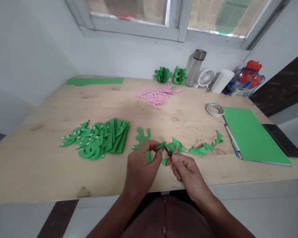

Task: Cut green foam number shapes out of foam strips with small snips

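My left hand (142,165) is closed in a pinch on a small green foam cut-out (161,145) just above the table's near edge. My right hand (186,170) is closed on a thin dark tool (167,151) whose tip touches that piece. One green cut-out (142,136) lies on the table just beyond my left hand. A pile of green cut-outs with white tabs (96,138) lies to the left. A trail of green offcuts (198,147) runs to the right of my hands.
Pink cut-outs (157,95) lie mid-table. At the back stand two green paper balls (171,75), a bottle (195,68), a small fan (205,77) and a red-filled bag (249,81). A tape roll (215,109), green sheets (253,135) and a phone (283,140) lie right.
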A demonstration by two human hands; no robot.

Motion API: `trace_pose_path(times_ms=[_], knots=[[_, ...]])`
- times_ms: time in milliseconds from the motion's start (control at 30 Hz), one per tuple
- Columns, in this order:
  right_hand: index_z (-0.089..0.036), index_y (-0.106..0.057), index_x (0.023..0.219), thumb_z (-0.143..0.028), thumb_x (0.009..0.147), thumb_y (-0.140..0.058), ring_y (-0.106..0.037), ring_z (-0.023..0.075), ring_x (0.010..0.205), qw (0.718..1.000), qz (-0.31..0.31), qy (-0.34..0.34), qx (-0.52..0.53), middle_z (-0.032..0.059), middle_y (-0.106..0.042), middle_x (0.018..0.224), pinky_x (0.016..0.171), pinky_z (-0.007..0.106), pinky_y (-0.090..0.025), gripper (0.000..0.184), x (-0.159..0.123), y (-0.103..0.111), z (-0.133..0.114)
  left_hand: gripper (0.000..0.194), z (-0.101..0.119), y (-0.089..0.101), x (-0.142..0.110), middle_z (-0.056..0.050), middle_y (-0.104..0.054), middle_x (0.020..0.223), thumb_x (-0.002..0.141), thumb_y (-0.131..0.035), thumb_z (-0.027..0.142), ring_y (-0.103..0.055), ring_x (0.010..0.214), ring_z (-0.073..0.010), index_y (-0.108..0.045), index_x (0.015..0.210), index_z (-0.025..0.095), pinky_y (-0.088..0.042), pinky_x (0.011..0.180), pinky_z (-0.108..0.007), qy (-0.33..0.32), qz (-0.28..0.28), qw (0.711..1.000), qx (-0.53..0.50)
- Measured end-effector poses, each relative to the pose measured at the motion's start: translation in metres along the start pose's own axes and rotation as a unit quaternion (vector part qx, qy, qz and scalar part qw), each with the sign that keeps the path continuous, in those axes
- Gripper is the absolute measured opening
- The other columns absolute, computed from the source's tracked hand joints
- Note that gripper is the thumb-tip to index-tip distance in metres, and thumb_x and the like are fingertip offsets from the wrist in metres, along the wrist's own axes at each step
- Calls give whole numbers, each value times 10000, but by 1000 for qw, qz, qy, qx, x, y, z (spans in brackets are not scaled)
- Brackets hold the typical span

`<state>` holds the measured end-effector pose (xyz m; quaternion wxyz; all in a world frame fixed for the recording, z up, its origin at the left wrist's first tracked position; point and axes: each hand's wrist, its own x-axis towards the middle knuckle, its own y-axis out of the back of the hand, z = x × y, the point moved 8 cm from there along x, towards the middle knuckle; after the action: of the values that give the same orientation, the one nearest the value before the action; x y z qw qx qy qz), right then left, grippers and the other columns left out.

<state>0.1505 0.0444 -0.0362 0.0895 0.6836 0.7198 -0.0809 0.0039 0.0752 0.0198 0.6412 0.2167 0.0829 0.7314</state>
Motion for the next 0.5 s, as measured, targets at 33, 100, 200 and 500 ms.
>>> trace_pose_path(times_ms=[33, 100, 200, 500], knots=[[-171, -669, 702, -695, 861, -537, -266, 98, 450, 1000, -1, 0, 1, -69, -346, 475, 451, 246, -225, 563, 0, 0, 0, 69, 0, 0, 0, 28, -721, 697, 783, -621, 177, -683, 686, -176, -655, 771, 235, -511, 682, -285, -1, -2, 1000, 2], [-170, -664, 697, -700, 857, -533, -264, 98, 449, 1000, -6, -4, 1, -70, -345, 474, 451, 245, -224, 568, 0, -1, 0, 82, 1, 1, 1, 28, -729, 703, 783, -617, 167, -689, 687, -178, -656, 778, 238, -514, 682, -285, -4, -7, 1000, 4], [-171, -656, 705, -704, 855, -526, -259, 100, 449, 1000, -10, -8, -1, -72, -342, 470, 452, 249, -214, 569, 1, -2, 0, 99, 4, 1, 1, 31, -733, 706, 784, -612, 158, -693, 688, -180, -656, 770, 246, -515, 676, -284, -12, -11, 1000, 4], [-183, -672, 738, -641, 901, -507, -283, 119, 500, 997, 3, 36, -66, -62, -333, 525, 491, 267, -215, 513, 0, 4, -4, 122, 5, 1, 3, 28, -738, 719, 773, -611, 158, -694, 695, -194, -676, 785, 262, -516, 690, -298, -25, -22, 999, 5]])
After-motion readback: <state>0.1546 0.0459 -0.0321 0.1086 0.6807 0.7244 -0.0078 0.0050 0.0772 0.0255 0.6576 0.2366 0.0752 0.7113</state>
